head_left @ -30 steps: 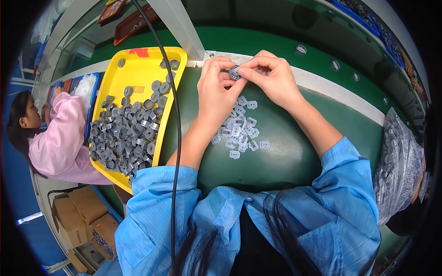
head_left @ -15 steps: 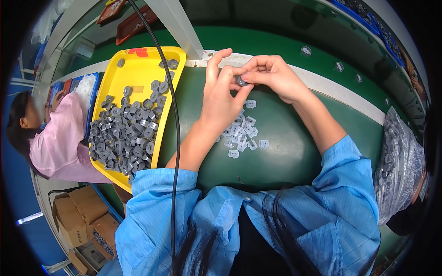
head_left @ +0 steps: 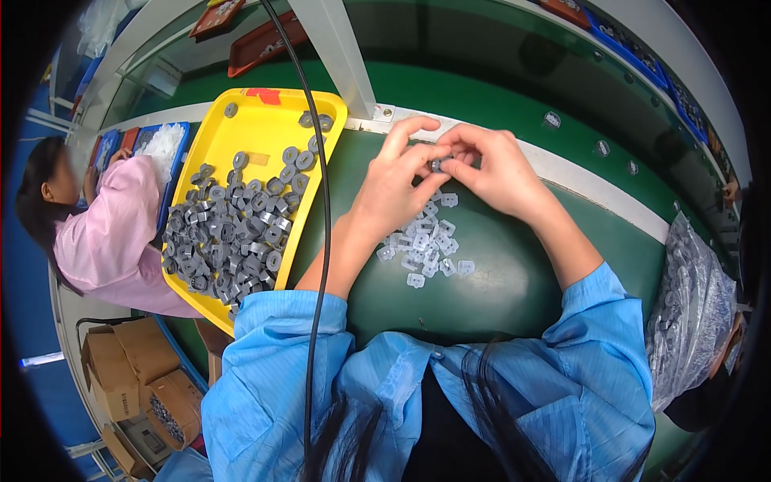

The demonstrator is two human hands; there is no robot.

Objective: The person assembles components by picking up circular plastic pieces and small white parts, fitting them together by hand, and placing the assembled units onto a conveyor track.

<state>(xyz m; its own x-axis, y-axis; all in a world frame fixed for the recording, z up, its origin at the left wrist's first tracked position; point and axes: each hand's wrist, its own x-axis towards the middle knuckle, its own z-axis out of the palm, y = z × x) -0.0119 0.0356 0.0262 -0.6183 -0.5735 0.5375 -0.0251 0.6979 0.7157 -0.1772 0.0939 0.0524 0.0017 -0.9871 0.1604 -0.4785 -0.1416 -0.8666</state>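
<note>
My left hand and my right hand meet above the green conveyor belt. Between their fingertips they pinch one small grey part, mostly hidden by the fingers. Just below the hands lies a loose pile of several small translucent white clips on the belt. To the left stands a yellow tray holding several dark grey ring-shaped parts.
A black cable hangs down past my left forearm. A clear bag of grey parts lies at the right. A person in a pink coat works at the left beside a blue tray. Cardboard boxes stand lower left.
My hands have stayed together over the belt, shifting slightly while working the small part between the fingertips. My left fingers opened out briefly and closed back on the part.
</note>
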